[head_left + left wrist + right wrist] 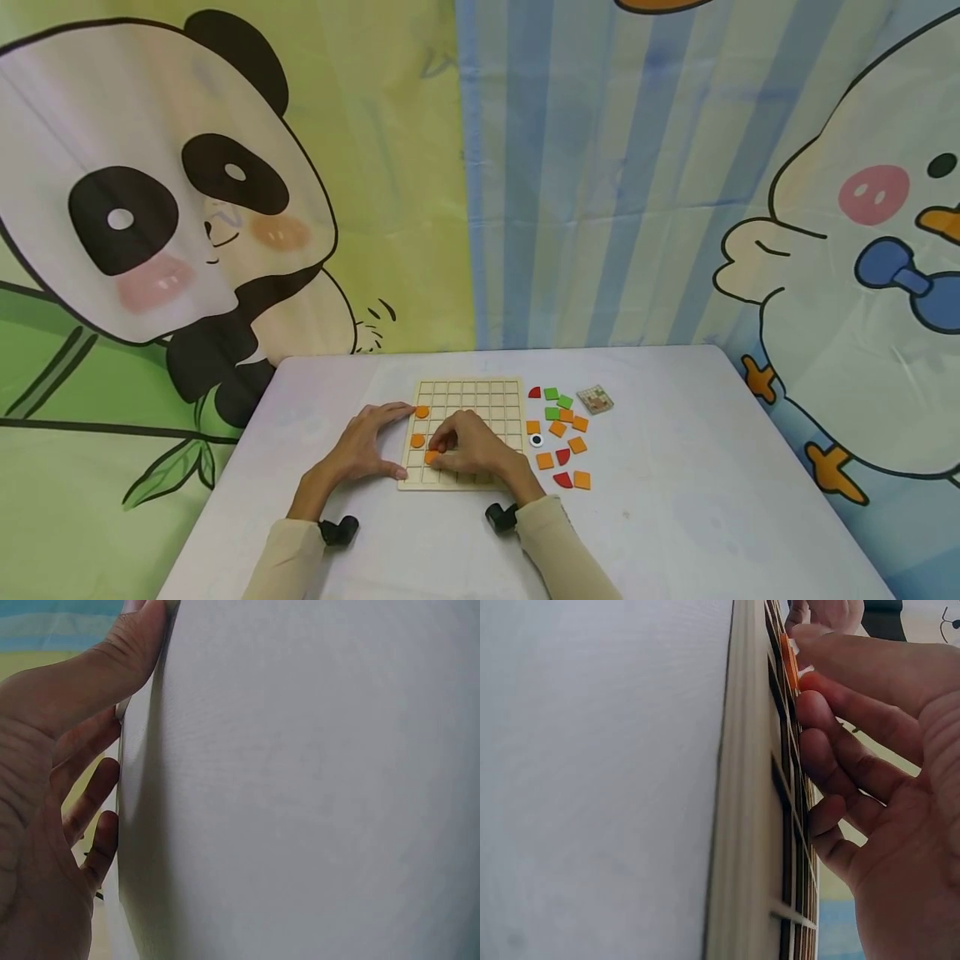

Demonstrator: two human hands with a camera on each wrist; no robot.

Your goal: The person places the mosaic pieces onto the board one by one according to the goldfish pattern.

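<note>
A pale wooden grid board [491, 412] lies flat on the table. My right hand [476, 448] is over its lower left part, thumb and index finger pinching an orange tile [789, 660] low against the grid. Two orange round pieces [422, 412] sit in cells near the board's left side. At that side my left hand [358, 446] rests with thumb and fingers spread apart, their tips at the board's edge. The left wrist view shows the left hand [67, 750] with fingers extended along the table edge-on.
Right of the board lie loose orange squares [544, 461], green squares [551, 393], red quarter-round pieces [562, 480] and a white disc with a dark centre [536, 440]. A small patterned square card [595, 399] lies beyond them. Printed cloth [390, 167] hangs behind the table [675, 500].
</note>
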